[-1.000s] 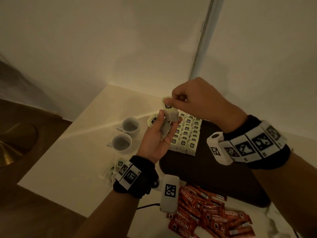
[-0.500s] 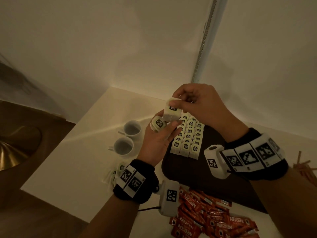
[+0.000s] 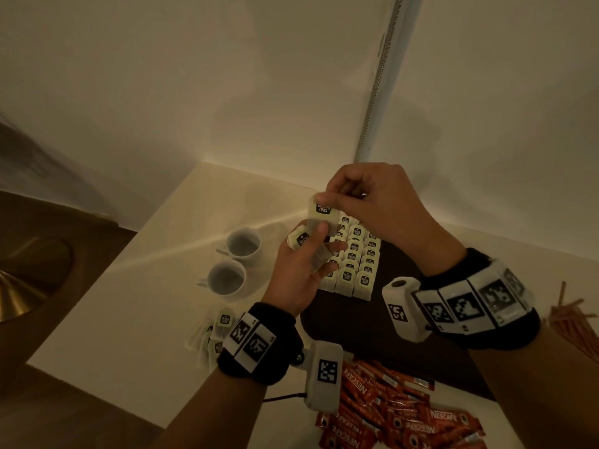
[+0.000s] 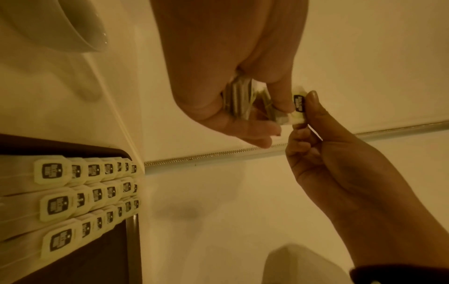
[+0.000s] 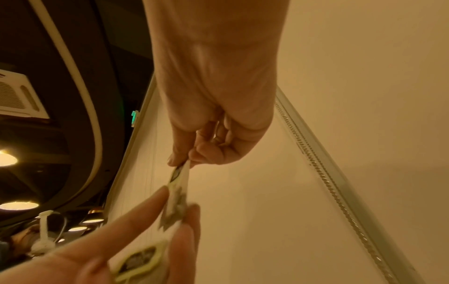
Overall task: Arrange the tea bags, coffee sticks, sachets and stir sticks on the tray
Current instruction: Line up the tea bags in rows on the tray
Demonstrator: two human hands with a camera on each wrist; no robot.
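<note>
My left hand [image 3: 319, 244] is held palm-up over the far left corner of the dark tray [image 3: 372, 335] and grips a small stack of white tea bags [image 3: 299, 239]. My right hand [image 3: 324, 200] pinches one tea bag [image 3: 322, 212] by its top, just above the left thumb. In the left wrist view the stack [image 4: 239, 100] sits between the left fingers, and the right hand [image 4: 302, 115] pinches the tagged bag [image 4: 298, 103]. The right wrist view shows the pinched bag [image 5: 181, 176] hanging. Rows of tea bags [image 3: 353, 264] lie on the tray.
Two white cups [image 3: 243, 244] [image 3: 227, 280] stand left of the tray. Loose tea bags [image 3: 220, 332] lie near the table's front left. Red coffee sticks [image 3: 389, 413] are piled in front of the tray. Stir sticks [image 3: 570, 322] lie at the right. Walls close in behind.
Both hands stay over the tray's far left corner, the right still pinching the one tea bag at the left fingertips. Stir sticks have come into view at the right.
</note>
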